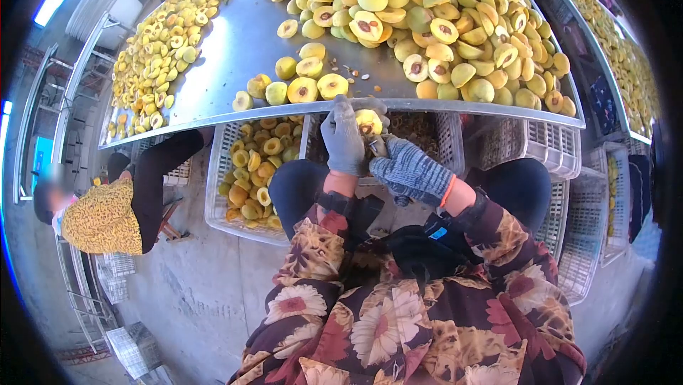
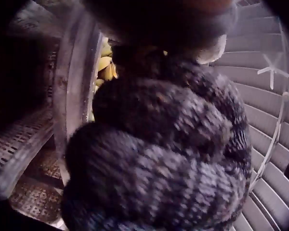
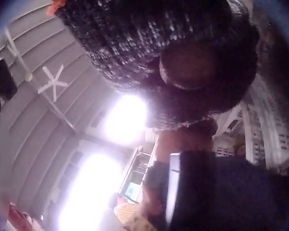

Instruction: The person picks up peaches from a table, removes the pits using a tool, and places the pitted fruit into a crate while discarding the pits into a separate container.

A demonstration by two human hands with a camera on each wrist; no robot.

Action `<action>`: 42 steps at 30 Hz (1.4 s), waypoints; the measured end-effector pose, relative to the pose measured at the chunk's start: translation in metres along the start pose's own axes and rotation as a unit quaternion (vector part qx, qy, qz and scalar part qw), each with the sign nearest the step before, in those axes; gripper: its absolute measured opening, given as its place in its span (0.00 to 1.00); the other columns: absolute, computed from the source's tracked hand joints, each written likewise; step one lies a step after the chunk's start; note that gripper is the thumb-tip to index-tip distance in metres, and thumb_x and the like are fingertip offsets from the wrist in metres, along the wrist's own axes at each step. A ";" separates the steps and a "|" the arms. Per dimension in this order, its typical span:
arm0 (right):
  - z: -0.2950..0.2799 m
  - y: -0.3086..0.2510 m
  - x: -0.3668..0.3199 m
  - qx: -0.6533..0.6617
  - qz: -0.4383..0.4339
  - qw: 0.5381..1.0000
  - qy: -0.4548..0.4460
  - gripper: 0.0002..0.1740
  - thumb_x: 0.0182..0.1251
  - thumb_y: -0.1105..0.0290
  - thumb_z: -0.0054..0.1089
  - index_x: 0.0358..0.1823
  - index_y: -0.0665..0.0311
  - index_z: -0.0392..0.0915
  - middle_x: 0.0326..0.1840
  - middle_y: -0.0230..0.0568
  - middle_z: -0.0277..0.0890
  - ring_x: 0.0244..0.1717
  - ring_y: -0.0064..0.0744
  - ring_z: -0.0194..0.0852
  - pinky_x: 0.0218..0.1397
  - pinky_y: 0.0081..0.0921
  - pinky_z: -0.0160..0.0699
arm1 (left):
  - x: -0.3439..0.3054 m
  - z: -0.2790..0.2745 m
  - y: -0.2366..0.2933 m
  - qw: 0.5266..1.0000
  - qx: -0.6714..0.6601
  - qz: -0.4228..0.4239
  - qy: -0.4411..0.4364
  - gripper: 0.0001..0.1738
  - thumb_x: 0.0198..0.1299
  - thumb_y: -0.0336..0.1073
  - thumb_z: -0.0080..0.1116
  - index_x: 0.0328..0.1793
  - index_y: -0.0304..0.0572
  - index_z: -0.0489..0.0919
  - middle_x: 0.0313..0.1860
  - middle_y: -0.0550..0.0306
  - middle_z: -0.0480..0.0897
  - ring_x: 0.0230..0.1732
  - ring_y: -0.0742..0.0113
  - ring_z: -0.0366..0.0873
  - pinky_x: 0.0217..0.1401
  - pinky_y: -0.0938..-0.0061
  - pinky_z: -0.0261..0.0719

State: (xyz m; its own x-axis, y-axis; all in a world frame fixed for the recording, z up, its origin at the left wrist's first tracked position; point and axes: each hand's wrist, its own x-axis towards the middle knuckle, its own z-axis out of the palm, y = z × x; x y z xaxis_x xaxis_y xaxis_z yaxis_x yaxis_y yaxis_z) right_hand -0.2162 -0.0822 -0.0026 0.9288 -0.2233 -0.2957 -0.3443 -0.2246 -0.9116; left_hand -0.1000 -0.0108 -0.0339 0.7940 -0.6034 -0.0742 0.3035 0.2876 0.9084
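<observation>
My left hand [image 1: 343, 136], in a plain grey glove, holds a halved yellow peach [image 1: 368, 122] with its cut face showing, just off the table's near edge. My right hand [image 1: 413, 170] wears a blue-grey knitted glove and grips a small tool [image 1: 377, 145] against the lower side of the fruit. The tool's round handle end [image 3: 188, 67] pokes out of the curled fingers in the right wrist view; its working tip is hidden. In the left wrist view the knitted glove [image 2: 159, 159] fills the middle, fingers curled.
A metal table [image 1: 235, 51] bears a big heap of halved peaches [image 1: 455, 29], with another pile [image 1: 163, 51] at left. Below its edge stand a crate of peach halves [image 1: 256, 172] and a crate of dark scraps [image 1: 416, 132]. Another person [image 1: 107, 214] sits at left.
</observation>
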 end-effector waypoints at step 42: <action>-0.019 0.116 -0.006 -0.411 0.114 0.904 -0.027 0.26 0.58 0.54 0.55 0.52 0.65 0.72 0.45 0.58 0.78 0.48 0.55 0.77 0.52 0.45 0.75 | 0.050 -0.165 0.162 0.753 0.645 -0.125 0.031 0.23 0.60 0.52 0.54 0.43 0.36 0.81 0.29 0.54 0.82 0.33 0.67 0.77 0.41 0.70 0.74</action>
State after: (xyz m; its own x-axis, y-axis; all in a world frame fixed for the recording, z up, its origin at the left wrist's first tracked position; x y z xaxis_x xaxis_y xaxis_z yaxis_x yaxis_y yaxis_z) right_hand -0.2639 -0.1250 -0.1013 0.8182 -0.3110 -0.4836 -0.4929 -0.8124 -0.3116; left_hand 0.0758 0.1286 0.0416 0.8327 -0.4703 -0.2923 -0.2847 -0.8164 0.5025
